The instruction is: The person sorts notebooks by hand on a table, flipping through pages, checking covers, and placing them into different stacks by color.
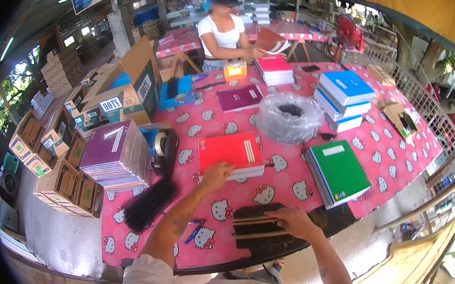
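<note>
My left hand (217, 174) is at the near edge of a stack of notebooks with a red notebook (228, 148) on top, its fingers bent together on that cover's edge. Lower right, my right hand (294, 222) has its fingers apart over a dark board (260, 227) with two pale strips across it, at the table's near edge. The fingertips are by the upper strip. A stack topped by a green notebook (338, 170) lies to the right. Left of my left forearm is a bundle of thin black strands (150, 205), with a blue pen (194, 234) nearby.
A tape dispenser (164, 149) and wrapped purple notebooks (115, 155) stand left, beside cardboard boxes (144, 86). Beyond lie a clear plastic-wrapped coil (290, 118), blue notebooks (346, 93) and a purple notebook (239, 97). Across the table a person (222, 36) handles a brown-covered book (271, 41) beside red notebooks (274, 69).
</note>
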A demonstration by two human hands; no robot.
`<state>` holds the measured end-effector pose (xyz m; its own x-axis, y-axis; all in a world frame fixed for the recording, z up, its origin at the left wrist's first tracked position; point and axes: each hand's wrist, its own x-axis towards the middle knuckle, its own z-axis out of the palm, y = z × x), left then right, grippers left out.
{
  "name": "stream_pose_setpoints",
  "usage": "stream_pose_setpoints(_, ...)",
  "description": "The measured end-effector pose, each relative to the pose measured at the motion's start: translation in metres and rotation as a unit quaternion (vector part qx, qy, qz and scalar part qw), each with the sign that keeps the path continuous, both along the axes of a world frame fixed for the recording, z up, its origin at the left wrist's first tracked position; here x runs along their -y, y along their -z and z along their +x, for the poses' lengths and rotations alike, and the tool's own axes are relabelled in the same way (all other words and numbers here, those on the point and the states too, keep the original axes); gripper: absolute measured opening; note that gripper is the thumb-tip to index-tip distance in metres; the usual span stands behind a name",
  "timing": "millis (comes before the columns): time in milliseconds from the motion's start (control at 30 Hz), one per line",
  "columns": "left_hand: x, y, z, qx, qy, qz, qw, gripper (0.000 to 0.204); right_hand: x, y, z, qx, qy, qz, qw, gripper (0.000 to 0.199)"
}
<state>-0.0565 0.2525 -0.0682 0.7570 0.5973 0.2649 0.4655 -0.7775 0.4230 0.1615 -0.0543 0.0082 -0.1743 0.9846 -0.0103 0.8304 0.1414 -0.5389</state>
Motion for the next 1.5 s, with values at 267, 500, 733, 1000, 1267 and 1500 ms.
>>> stream_pose_setpoints(267,-0.020,-0.008,0.000,-0.016,0.003,-0.053,0.998,0.024,0.000,-0.003,-0.006,-0.018,0.017,0.027,0.999,0.059)
stream_pose_setpoints(500,0.007,-0.005,-0.007,0.010,0.019,0.097,0.995,0.032,0.000,-0.001,-0.005,-0.049,0.014,0.099,0.994,0.059)
stream_pose_setpoints(733,0.003,-0.003,-0.005,0.042,0.021,0.067,0.997,0.031,-0.001,0.000,-0.002,-0.058,0.008,0.027,0.998,0.057)
stream_pose_setpoints(1000,-0.006,-0.012,-0.006,-0.001,0.019,0.035,0.999,0.025,-0.006,-0.005,-0.002,-0.055,-0.013,0.035,0.998,0.054)
stream_pose_setpoints(1267,-0.004,-0.009,0.009,0.057,-0.020,0.043,0.997,0.022,-0.159,0.068,0.039,-0.088,0.220,-0.029,0.971,0.066)
stream_pose_setpoints(1500,-0.011,-0.003,0.000,0.096,-0.063,0.017,0.993,0.021,-0.197,0.098,0.006,-0.071,0.252,0.022,0.965,0.061)
